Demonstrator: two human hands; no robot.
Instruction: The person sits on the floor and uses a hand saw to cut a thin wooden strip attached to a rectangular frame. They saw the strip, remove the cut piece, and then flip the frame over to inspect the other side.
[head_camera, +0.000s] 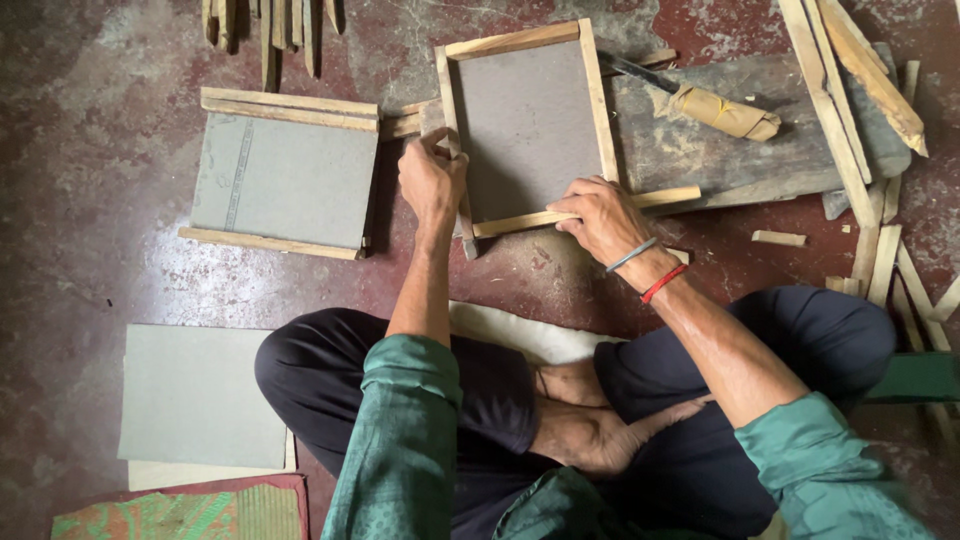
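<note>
A grey slate board in a light wooden frame (528, 125) lies on the floor in front of me. My left hand (432, 180) grips the frame's left side strip near its lower corner. My right hand (600, 215) presses on the bottom wooden strip (660, 198), which sticks out past the frame to the right. Both wrists reach forward over my crossed legs. A grey band and a red band sit on my right wrist.
A second grey board with strips on two sides (285, 175) lies to the left. Bare grey boards (200, 395) are stacked at lower left. A wrapped-handle blade (715, 108) rests on a dark plank (740, 150). Loose wooden strips (850, 70) lie at right and top.
</note>
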